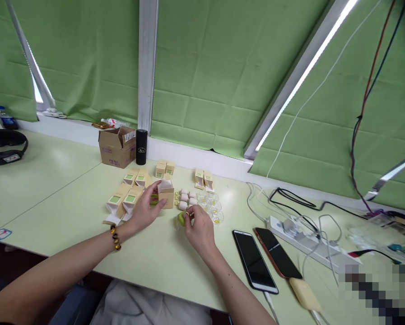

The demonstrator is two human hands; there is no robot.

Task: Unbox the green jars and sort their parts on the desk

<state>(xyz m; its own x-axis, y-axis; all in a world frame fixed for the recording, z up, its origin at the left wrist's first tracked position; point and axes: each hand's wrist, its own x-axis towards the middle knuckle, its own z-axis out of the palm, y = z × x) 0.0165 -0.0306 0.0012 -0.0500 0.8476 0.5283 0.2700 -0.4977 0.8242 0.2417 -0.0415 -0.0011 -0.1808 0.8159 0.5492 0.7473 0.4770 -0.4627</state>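
Observation:
My left hand (146, 207) is wrapped round a small tan carton (166, 198), which stands upright with its white-lined top flap raised. Between the thumb and fingers of my right hand (199, 225) is a small green rounded piece (181, 219), just above the table; its kind is too small to make out. Several pale pinkish-white rounded pieces (183, 205) lie beyond it, with a few tiny yellow pieces (176, 198) beside the carton. Clear plastic cups with yellow centres (216, 220) sit in a cluster right of these. Near my left wrist lie more open tan cartons (118, 201).
A brown cardboard box (117, 149) and a black tumbler (141, 147) stand at the back. Two tan cartons (204, 179) are by the wall. At right lie a white-edged phone (254, 262), a second phone (278, 253) and a power strip (310, 243) with cables.

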